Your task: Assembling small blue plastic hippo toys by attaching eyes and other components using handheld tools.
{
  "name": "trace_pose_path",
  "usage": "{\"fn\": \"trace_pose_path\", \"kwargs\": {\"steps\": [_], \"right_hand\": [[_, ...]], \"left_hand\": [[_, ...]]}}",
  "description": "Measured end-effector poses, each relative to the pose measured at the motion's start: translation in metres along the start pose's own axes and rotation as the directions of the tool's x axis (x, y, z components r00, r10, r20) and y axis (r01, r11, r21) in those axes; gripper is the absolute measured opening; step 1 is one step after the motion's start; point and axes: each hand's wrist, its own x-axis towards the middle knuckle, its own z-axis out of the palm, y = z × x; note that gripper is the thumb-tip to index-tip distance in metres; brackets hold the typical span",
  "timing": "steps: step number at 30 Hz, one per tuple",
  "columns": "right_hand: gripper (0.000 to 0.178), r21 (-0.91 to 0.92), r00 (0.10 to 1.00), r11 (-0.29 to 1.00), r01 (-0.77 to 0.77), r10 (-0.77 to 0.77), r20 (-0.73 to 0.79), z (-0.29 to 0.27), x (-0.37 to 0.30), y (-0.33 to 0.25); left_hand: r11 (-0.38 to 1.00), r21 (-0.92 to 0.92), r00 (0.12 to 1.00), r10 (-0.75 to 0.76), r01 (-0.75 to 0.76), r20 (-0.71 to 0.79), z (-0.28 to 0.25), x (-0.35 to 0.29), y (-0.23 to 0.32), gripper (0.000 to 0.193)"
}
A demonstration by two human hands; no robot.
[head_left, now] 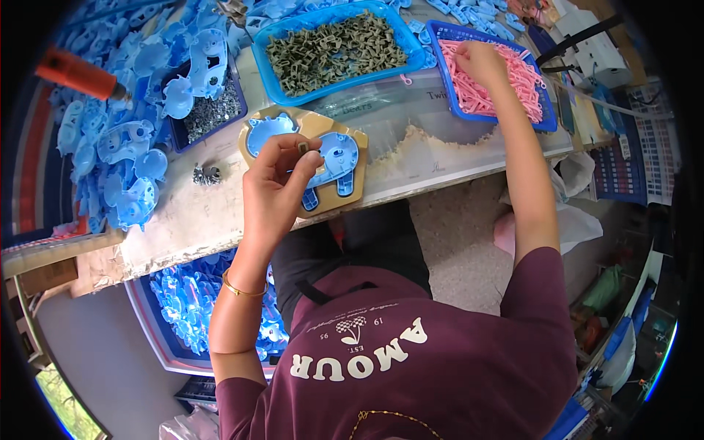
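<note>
A small olive part (303, 148) is pinched by the left hand (276, 180), partly covering a blue shell (340, 152); the right hand's (482, 64) grip among pink pieces (517, 86) cannot be told.

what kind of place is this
Probably a small assembly workshop for plastic goods: loose blue plastic shells lie heaped at the workbench, a dark blue tray holds many pink parts, and a tan holder cradles blue pieces.

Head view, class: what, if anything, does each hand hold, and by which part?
The left hand pinches a small olive piece, exact part unclear; whether the right hand holds any pink pieces cannot be told.
</note>
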Motion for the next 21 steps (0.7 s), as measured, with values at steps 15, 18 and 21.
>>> {"fn": "trace_pose_path", "kwargs": {"steps": [15,18,21], "right_hand": [[0.01,0.928,0.897,0.348,-0.134,-0.355,0.262,-0.071,-0.06,-0.091],[0.009,0.935,0.75,0.311,-0.17,-0.575,0.328,-0.079,-0.109,-0.166],[0.009,0.872,0.784,0.443,0.206,-0.609,0.124,-0.075,-0.133,-0.219]], "left_hand": [[0.989,0.006,0.983,-0.143,0.145,-0.111,-0.014,-0.002,0.0,0.026],[0.983,-0.055,0.976,-0.182,0.176,-0.123,-0.01,-0.002,0.0,0.028],[0.97,-0.127,0.968,-0.223,0.208,-0.116,-0.006,-0.004,-0.002,0.029]]}}
